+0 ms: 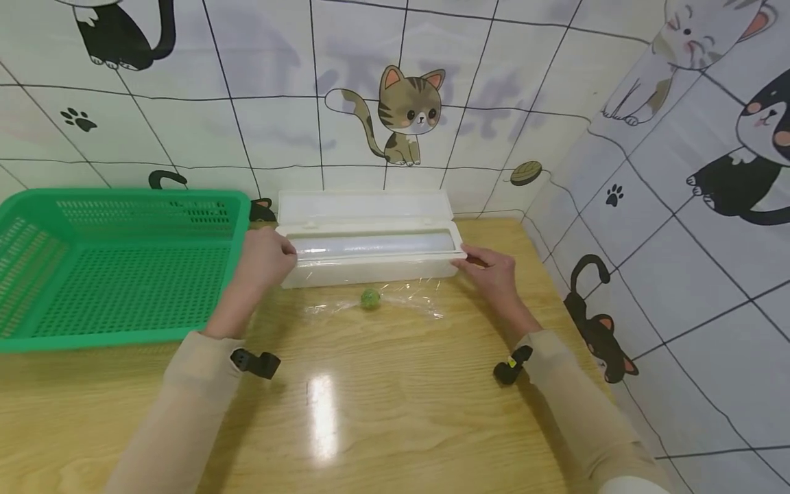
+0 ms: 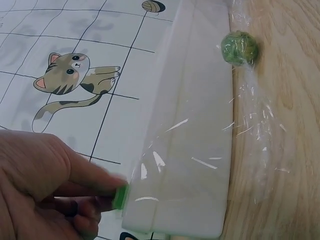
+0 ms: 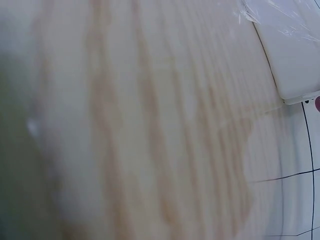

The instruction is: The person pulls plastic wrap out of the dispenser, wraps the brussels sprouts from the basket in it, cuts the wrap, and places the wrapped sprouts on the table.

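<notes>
A white cling film dispenser [image 1: 370,272] lies on the table with its lid [image 1: 364,207] up and a roll of film [image 1: 370,244] inside. Clear film [image 2: 260,130] runs over its front onto the table, around a round green ball [image 1: 370,299]. At the dispenser's left end my left hand [image 1: 264,257] pinches a small green tab [image 2: 120,196] between thumb and finger. My right hand [image 1: 494,271] grips the front right corner, thumb and fingertips at its edge. In the right wrist view only the dispenser's end [image 3: 295,65] and some film show clearly.
A green plastic basket [image 1: 123,337] stands on the wooden table [image 1: 395,412] to the left, close beside my left forearm. Behind the dispenser and along the right side rises a wall covering [image 1: 271,130] printed with tiles and cats.
</notes>
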The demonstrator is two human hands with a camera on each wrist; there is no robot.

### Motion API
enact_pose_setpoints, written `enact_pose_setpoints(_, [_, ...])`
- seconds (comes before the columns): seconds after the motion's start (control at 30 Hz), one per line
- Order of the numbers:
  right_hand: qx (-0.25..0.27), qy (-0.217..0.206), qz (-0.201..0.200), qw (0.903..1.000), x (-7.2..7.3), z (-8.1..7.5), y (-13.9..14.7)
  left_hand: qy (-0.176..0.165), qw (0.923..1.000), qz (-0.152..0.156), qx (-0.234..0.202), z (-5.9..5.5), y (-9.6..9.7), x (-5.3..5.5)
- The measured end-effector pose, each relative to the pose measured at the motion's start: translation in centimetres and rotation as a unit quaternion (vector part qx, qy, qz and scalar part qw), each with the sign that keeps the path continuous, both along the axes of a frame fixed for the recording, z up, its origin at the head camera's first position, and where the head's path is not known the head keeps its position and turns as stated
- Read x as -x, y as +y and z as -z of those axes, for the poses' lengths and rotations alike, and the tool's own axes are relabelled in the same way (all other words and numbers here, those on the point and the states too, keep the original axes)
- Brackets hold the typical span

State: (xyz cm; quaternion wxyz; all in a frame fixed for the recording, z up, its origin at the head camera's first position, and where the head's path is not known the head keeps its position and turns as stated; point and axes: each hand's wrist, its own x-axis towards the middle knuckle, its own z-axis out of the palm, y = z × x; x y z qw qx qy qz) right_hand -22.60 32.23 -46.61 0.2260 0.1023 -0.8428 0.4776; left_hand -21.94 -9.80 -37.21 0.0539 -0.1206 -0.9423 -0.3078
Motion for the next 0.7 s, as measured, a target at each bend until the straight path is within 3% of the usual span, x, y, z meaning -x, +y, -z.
enact_pose_setpoints(0.2, [-0.003, -0.006, -0.005, 1.0, -1.4, -2.2, -1.7, -0.028, 0.9995, -0.015, 0.003, 0.0, -0.7, -0.2])
enact_pose_setpoints(0.43, [-0.02, -0.023, 0.002, 0.9995, -0.4, -0.6, 0.2, -0.04, 0.9991, 0.001, -0.014, 0.0, -0.6, 0.0])
enact_pose_setpoints(0.57, [-0.039, -0.042, 0.003, 0.9983, -0.7, -0.8, 0.4, -0.026, 0.9994, 0.005, -0.023, 0.0, -0.2, 0.0])
enact_pose_setpoints(0.7, [-0.077, -0.02, 0.011, 0.9967, -0.7, -1.2, 0.2, -0.019, 0.9987, 0.018, -0.043, 0.0, 0.6, -0.2])
